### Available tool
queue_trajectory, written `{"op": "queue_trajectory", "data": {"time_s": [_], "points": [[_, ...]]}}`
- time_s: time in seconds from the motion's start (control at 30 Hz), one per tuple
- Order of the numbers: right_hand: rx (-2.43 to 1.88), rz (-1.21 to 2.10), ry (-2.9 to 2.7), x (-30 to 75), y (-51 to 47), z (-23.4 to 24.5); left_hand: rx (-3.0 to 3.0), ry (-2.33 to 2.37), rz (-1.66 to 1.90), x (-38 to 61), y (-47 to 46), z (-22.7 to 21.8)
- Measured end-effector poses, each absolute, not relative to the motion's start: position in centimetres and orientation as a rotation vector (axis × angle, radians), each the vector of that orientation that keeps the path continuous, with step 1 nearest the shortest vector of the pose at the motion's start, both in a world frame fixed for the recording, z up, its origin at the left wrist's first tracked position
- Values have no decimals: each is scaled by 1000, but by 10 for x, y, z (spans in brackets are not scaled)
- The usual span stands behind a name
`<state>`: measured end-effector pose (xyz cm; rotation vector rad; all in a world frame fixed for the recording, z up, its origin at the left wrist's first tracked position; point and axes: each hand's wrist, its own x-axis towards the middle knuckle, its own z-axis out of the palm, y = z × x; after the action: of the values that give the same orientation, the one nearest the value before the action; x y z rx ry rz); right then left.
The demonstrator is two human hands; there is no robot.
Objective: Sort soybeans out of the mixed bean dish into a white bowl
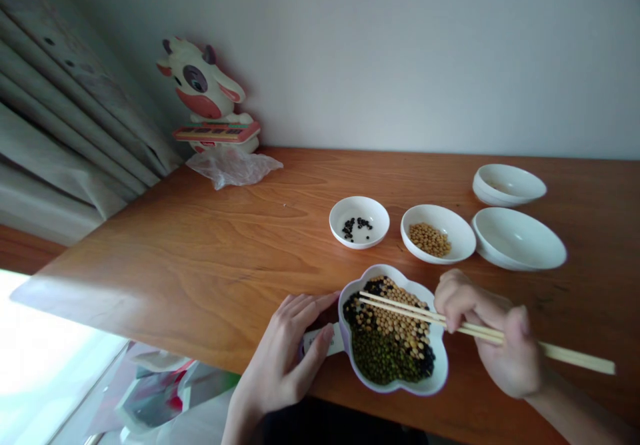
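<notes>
A flower-shaped bowl [444,365] with a pale purple rim stands near the table's front edge. Inside it are yellow soybeans [400,325], green mung beans [380,358] and black beans [425,363]. My left hand [287,352] grips the bowl at its left side, thumb on a white label [320,340] and fingers against the rim. In my right hand [493,332] is a pair of wooden chopsticks [575,357], slanting left over the bowl. Their tips are close together above the black beans at the upper left; whether they pinch a bean is too small to tell.
Behind the bowl stand a white bowl with a few black beans [359,244] and one with soybeans [463,245]. Two more white bowls [520,238] [510,185] are at the right. A cow toy keyboard [215,105] and a clear plastic bag [235,168] sit far left, by a curtain [60,118].
</notes>
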<state>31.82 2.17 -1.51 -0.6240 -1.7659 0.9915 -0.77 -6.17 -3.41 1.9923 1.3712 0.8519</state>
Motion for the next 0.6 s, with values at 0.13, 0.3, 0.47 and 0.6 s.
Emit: {"op": "queue_trajectory", "data": {"time_s": [0.13, 0.3, 0.47, 0.6], "points": [[-660, 1017, -1836, 318, 21, -20, 1991, 1374, 863, -6, -60, -31], [-659, 1023, -1872, 319, 21, -22, 1979, 1369, 864, -6, -60, -30], [-658, 988, -1891, 318, 20, -25, 1972, 1364, 857, -6, -60, -29], [-667, 957, -1876, 319, 20, -31, 1970, 1360, 859, -6, -60, -28]]}}
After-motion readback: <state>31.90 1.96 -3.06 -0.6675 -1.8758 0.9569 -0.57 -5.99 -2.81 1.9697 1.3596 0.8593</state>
